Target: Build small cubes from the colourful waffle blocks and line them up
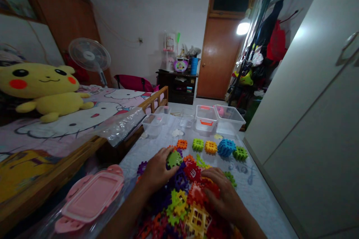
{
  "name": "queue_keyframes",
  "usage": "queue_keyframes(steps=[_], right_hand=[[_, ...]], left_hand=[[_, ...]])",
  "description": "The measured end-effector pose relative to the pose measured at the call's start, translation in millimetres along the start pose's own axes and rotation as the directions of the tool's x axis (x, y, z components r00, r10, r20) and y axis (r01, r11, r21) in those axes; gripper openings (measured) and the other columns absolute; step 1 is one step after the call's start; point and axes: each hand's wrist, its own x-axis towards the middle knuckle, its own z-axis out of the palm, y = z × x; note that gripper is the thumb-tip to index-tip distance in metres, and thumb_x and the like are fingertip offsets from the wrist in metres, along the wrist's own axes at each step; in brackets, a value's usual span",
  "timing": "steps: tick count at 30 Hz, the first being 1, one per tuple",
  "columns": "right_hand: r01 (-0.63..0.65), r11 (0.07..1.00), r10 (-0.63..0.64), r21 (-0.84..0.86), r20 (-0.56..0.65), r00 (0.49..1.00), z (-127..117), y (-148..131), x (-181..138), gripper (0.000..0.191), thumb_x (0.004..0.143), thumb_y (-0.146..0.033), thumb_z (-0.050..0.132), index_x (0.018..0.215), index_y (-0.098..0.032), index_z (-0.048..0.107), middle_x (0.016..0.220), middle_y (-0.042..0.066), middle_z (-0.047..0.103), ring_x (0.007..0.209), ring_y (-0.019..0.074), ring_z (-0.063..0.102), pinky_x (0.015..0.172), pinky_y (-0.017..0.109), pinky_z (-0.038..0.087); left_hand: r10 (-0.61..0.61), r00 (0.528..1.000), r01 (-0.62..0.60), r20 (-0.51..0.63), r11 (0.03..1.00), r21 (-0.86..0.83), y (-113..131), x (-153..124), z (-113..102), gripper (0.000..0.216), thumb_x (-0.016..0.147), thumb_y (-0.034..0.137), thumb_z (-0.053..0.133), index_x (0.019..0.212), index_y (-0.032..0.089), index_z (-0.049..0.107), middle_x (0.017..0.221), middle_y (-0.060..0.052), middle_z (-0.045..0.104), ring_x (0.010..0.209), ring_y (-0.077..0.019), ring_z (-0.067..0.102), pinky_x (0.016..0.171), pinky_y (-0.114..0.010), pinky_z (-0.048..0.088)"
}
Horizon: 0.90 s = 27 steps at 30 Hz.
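Observation:
A heap of colourful interlocking plastic blocks lies on the cloth-covered table. My left hand [157, 170] is at the heap's left side, thumb and fingers closed around a light green block [174, 159]. Over the right side rests my right hand [223, 190], its thumb and fingers apart above red and orange blocks. A red block with a window grid [193, 170] sits between the hands. Nearer to me are a yellow block [197, 219] and a green-and-yellow cluster [177, 207]. Beyond the heap stand an orange stack [182, 144], a green stack [198, 145], a yellow stack [211, 147] and a blue stack [226, 147].
Another green stack [240, 153] ends the row at right. Clear plastic boxes [230, 119] stand at the table's far end. A pink lid [91, 196] lies at left, near the wooden bed rail [53, 171]. A white cabinet [305, 101] borders the right.

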Motion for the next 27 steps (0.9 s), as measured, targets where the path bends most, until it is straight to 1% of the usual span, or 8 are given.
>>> queue_keyframes(steps=[2,5,8,11,17,20,23,27], right_hand=[[-0.042,0.999,0.042,0.006,-0.035,0.999,1.2,-0.6,0.2,0.053,0.080,-0.019,0.058,0.132,-0.025,0.050,0.131,0.009,0.057,0.126,0.0260,0.046,0.107,0.047,0.038],[-0.075,0.997,0.074,0.034,0.006,0.997,5.7,-0.7,-1.0,0.067,0.080,-0.026,0.064,0.142,-0.026,0.039,0.143,0.010,0.048,0.134,0.0270,0.040,0.111,0.049,0.033],[-0.085,0.994,0.079,0.074,0.088,0.993,10.2,-0.3,-2.3,0.064,0.078,-0.025,0.068,0.138,-0.026,0.045,0.140,0.009,0.051,0.130,0.0263,0.046,0.110,0.048,0.036],[-0.103,0.991,0.094,0.091,0.100,0.991,11.7,-1.3,-2.0,0.059,0.074,-0.020,0.068,0.131,-0.024,0.051,0.134,0.010,0.056,0.124,0.0260,0.051,0.107,0.046,0.039],[-0.089,0.990,0.083,0.107,0.063,0.995,8.3,-10.2,1.7,0.054,0.067,-0.010,0.061,0.119,-0.023,0.055,0.124,0.008,0.061,0.115,0.0250,0.056,0.101,0.044,0.044],[-0.105,0.989,0.097,0.100,0.080,0.992,7.9,-10.9,0.8,0.058,0.068,-0.013,0.062,0.125,-0.024,0.053,0.129,0.009,0.058,0.120,0.0262,0.054,0.104,0.047,0.042],[-0.112,0.989,0.103,0.094,0.093,0.990,10.3,-5.8,-2.2,0.066,0.070,-0.017,0.065,0.134,-0.024,0.048,0.139,0.011,0.052,0.129,0.0280,0.047,0.109,0.051,0.036],[-0.128,0.988,0.121,0.092,0.079,0.990,14.2,1.6,-4.2,0.067,0.071,-0.015,0.065,0.135,-0.025,0.049,0.142,0.010,0.050,0.133,0.0276,0.044,0.111,0.052,0.034]], left_hand=[[0.100,0.992,-0.091,0.077,0.989,-0.115,10.8,-10.4,3.4,0.070,0.074,0.032,0.066,0.138,0.019,0.043,0.137,-0.011,0.055,0.124,-0.0250,0.053,0.106,-0.038,0.040],[0.213,0.963,-0.175,0.163,0.960,-0.219,20.0,-23.6,15.6,0.080,0.072,0.032,0.071,0.143,0.021,0.036,0.139,-0.012,0.054,0.125,-0.0260,0.053,0.106,-0.041,0.041],[0.296,0.935,-0.240,0.195,0.933,-0.268,19.9,-30.4,28.3,0.085,0.071,0.032,0.073,0.145,0.021,0.033,0.142,-0.012,0.051,0.129,-0.0269,0.050,0.109,-0.043,0.039],[0.300,0.931,-0.239,0.207,0.931,-0.276,18.1,-32.2,33.7,0.088,0.070,0.029,0.074,0.146,0.022,0.031,0.143,-0.013,0.051,0.130,-0.0273,0.049,0.110,-0.044,0.038],[0.286,0.931,-0.217,0.225,0.933,-0.286,19.2,-33.1,33.6,0.085,0.069,0.025,0.074,0.144,0.024,0.034,0.147,-0.012,0.046,0.134,-0.0275,0.044,0.112,-0.046,0.035],[0.280,0.936,-0.213,0.215,0.934,-0.287,17.3,-33.1,36.2,0.087,0.069,0.027,0.074,0.145,0.026,0.033,0.146,-0.011,0.047,0.133,-0.0273,0.045,0.112,-0.046,0.036],[0.283,0.935,-0.218,0.214,0.935,-0.281,17.6,-32.2,37.3,0.086,0.069,0.027,0.074,0.145,0.025,0.032,0.145,-0.011,0.049,0.131,-0.0267,0.048,0.111,-0.044,0.037],[0.266,0.939,-0.206,0.219,0.943,-0.259,24.3,-32.0,34.2,0.083,0.070,0.024,0.073,0.144,0.023,0.035,0.144,-0.012,0.050,0.131,-0.0258,0.048,0.110,-0.043,0.038]])
